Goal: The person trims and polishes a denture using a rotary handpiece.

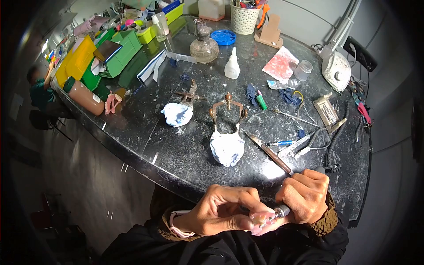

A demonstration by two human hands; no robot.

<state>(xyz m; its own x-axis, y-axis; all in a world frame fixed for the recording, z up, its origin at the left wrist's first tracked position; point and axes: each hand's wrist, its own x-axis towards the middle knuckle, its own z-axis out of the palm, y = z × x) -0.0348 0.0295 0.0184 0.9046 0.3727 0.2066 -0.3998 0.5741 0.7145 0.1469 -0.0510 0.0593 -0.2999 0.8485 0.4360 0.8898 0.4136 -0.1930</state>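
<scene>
Below the bench's (181, 152) near edge, our right hand (305, 197) grips the metal-collared handpiece (282, 211), slanting tip-left toward the glossy, rounded pink piece (260, 221) our left hand (226, 207) pinches.

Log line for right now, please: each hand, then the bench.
left hand: holds pink piece | right hand: grips rotary handpiece, tip at piece | bench: white cast on brass frame
</scene>
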